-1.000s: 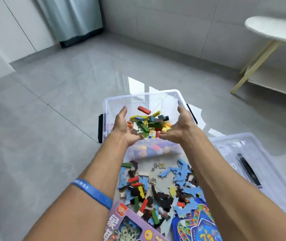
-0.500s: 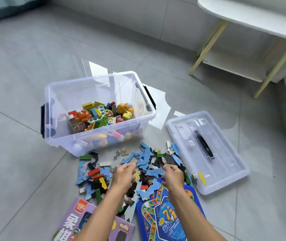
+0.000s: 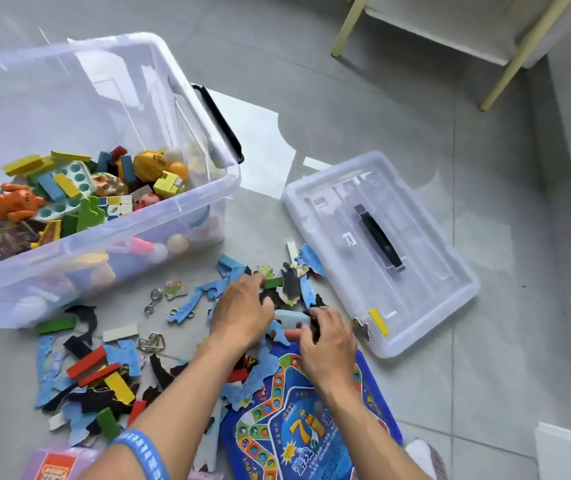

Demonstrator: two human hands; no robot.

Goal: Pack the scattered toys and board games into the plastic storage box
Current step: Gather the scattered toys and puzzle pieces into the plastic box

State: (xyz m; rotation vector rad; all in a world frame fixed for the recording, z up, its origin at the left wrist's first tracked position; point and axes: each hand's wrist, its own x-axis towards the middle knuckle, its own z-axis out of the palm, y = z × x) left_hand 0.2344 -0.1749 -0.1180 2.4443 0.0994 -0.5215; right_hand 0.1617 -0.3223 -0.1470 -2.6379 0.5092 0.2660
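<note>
A white shelf unit (image 3: 450,26) on pale yellow legs (image 3: 519,53) stands on the grey tiled floor (image 3: 363,98).

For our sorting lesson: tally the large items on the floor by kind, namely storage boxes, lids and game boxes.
Storage box: 1
Lid: 1
Game boxes: 2, the blue game box and the purple game box
Total: 4

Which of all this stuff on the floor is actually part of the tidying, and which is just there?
Part of the job:
clear plastic storage box, half full of toys
scattered blue and black puzzle pieces
coloured wooden blocks
blue board game
purple game box
left hand, right hand

Just there:
white table with yellow legs
</note>
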